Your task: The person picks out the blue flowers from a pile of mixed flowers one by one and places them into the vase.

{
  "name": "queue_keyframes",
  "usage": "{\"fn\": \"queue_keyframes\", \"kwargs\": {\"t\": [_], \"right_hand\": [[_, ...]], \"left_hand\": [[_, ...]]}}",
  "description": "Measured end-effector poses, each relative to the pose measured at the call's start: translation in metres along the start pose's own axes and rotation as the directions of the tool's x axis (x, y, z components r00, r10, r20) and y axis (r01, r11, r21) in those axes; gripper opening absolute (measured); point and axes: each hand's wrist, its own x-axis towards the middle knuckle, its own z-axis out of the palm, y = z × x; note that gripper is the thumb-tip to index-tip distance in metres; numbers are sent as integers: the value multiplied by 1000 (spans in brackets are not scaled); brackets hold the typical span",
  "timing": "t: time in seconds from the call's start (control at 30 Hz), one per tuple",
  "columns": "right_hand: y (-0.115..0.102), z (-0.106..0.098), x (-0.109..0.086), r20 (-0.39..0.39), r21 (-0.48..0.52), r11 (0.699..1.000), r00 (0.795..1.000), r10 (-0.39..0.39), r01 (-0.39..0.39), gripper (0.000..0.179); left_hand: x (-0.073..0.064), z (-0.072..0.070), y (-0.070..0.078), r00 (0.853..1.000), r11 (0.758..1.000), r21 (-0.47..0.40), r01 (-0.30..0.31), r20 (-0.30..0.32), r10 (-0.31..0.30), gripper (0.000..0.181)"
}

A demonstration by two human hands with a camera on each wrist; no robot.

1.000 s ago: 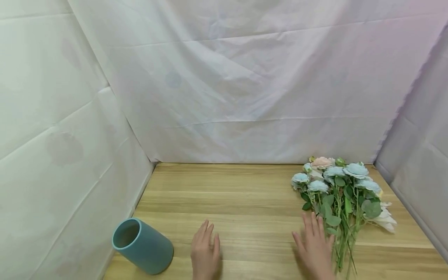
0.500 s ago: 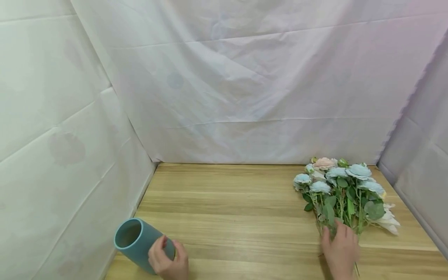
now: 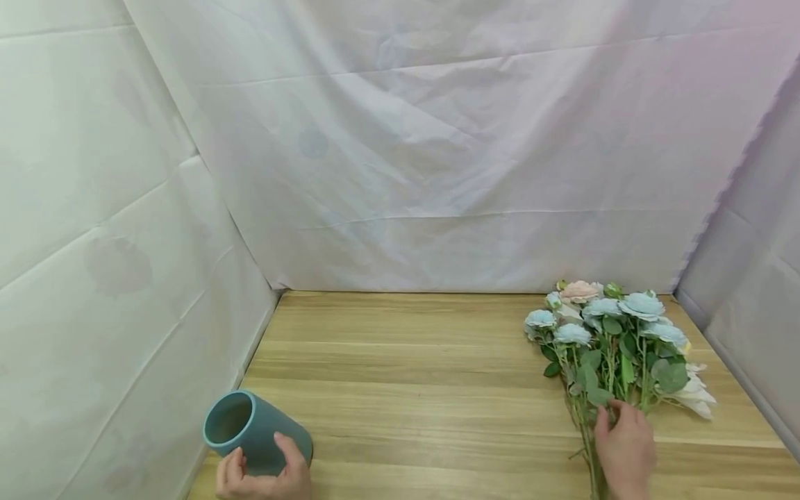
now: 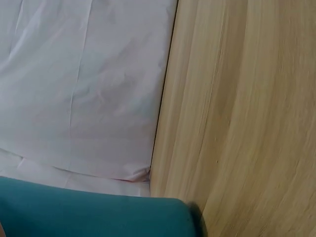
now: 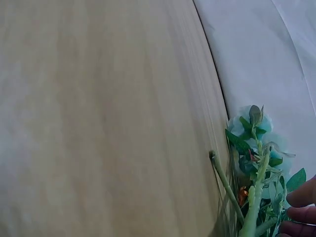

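Observation:
A tall blue-green vase (image 3: pixel 259 430) stands upright at the front left, its round mouth facing up. My left hand (image 3: pixel 265 476) curves about its near side, fingers at the left below the rim and thumb on the wall facing me. The vase wall (image 4: pixel 98 212) fills the bottom left of the left wrist view. On the right lie artificial flowers (image 3: pixel 600 312) with pale blue, pink and white heads. Over their green stems (image 3: pixel 582 430) is my right hand (image 3: pixel 625 444), thumb and forefinger apart among the leaves. In the right wrist view, its fingers (image 5: pixel 298 215) show beside the leaves.
Under everything is a wooden tabletop (image 3: pixel 406 389). White cloth (image 3: pixel 437 139) hangs along the back, with a white cloth wall (image 3: pixel 112 278) on the left and another (image 3: pixel 762 250) on the right. A white flower (image 3: pixel 690 396) lies at the bunch's right side.
My left hand has moved left from the tabletop, past the vase's right side, to its near side. My right hand has shifted right onto the stems. The vase and flowers stay in place.

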Motion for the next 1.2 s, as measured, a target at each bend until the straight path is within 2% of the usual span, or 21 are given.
{"fn": "queue_keyframes", "kwargs": {"t": [0.13,0.23,0.33,0.4,0.5,0.6,0.7,0.9,1.2], "right_hand": [[3,-1,1,-34,21,1000,999,3,-3,19],[5,-4,1,-44,27,999,999,32,-31,19],[6,-7,3,-16,20,997,997,80,-79,20],[7,-9,6,27,-6,994,994,110,-110,21],[8,-11,14,81,-49,993,990,115,-111,23],[8,-13,21,125,-80,993,987,101,-91,23],[9,-14,26,151,-96,991,983,104,-90,21],[8,-14,27,185,-118,987,974,132,-112,20],[9,-10,28,237,-163,983,964,122,-85,21]], "left_hand": [[0,-4,-17,997,990,128,54,52,-61,53],[2,-7,-26,992,982,174,70,87,-86,60],[7,-6,-27,994,986,156,56,89,-71,62],[13,-5,-23,995,995,91,46,83,-54,63],[20,-2,-12,995,998,-22,54,89,-51,66],[23,0,-5,991,993,-80,90,104,-81,68],[21,0,-11,987,991,-62,116,116,-108,69],[16,1,-35,987,993,-22,113,118,-109,72],[16,0,-34,985,993,14,113,128,-114,71]]}}
